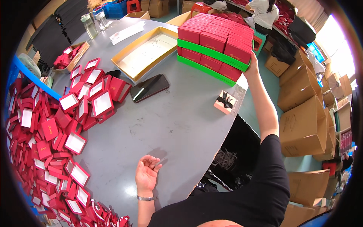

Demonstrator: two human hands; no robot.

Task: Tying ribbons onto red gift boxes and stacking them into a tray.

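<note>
Two stacked green trays [211, 53], filled with rows of closed red boxes [213, 34], stand at the table's far right. My right hand [252, 67] grips the upper tray at its near right corner, some fingers hidden behind it. Low over the near part of the table, my left hand [147, 174] is palm up, fingers loosely curled and apart, holding nothing. A small pink box with a black bow [225, 102] sits by the table's right edge, just below the trays. A black phone [149, 88] lies on the table left of the trays.
A heap of red box parts [49, 132] covers the left side, beside a blue rim [36, 77]. A shallow yellow-edged carton [145, 53] lies beyond the phone. Bottles [89, 25] stand far left. Cardboard boxes [302, 125] line the right; a person [263, 15] sits far right.
</note>
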